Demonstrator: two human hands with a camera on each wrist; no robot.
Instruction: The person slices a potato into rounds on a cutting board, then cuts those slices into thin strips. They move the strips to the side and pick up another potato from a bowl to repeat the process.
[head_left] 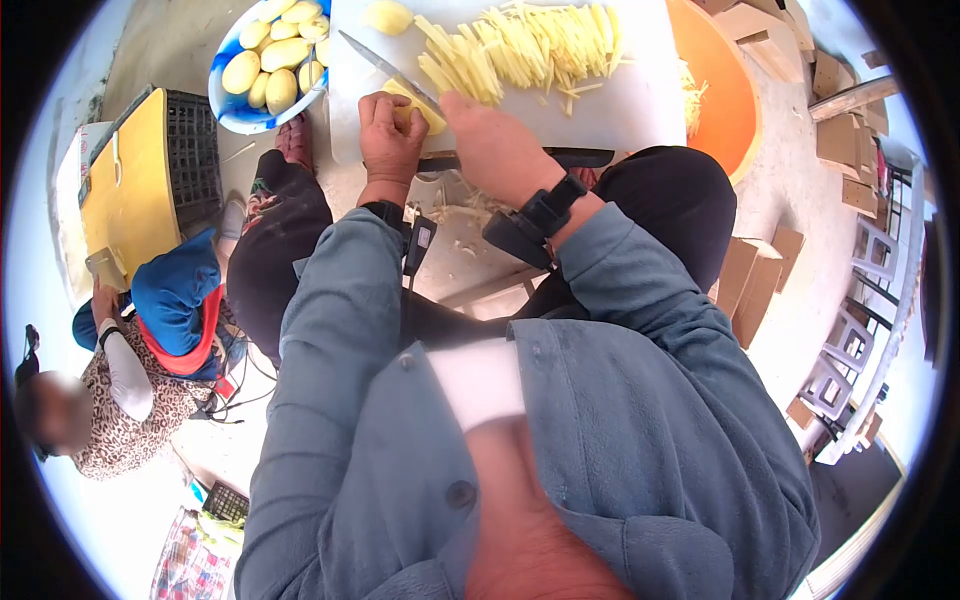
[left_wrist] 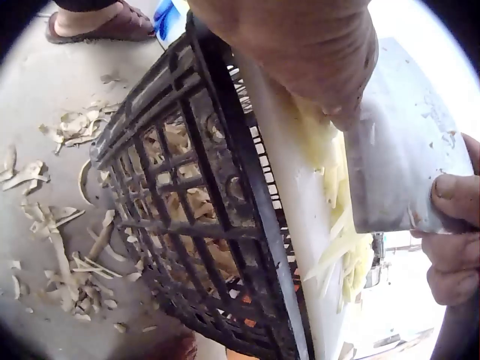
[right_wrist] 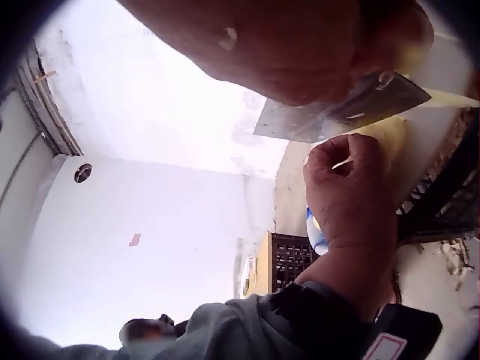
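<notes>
My left hand [head_left: 388, 140] holds a peeled potato [head_left: 426, 112] on a white cutting board [head_left: 640, 112], its fingers bent over the top. In my right hand [head_left: 500, 145] is a cleaver [head_left: 392, 72], whose broad blade [left_wrist: 405, 142] stands close beside the left fingertips. From the right wrist view, the blade slants just above the left hand [right_wrist: 352, 199]. A long pile of cut potato sticks [head_left: 520, 50] spreads over the board to the right of the cleaver. Another peeled potato [head_left: 388, 17] lies near the board's far left corner.
A blue and white bowl [head_left: 238, 118] of peeled potatoes stands at the left, an orange tub [head_left: 730, 100] at the right. Below the board is a black plastic crate [left_wrist: 217, 232] with peelings inside; more peelings [left_wrist: 64, 255] litter the floor. Another person [head_left: 130, 390] sits at the far left.
</notes>
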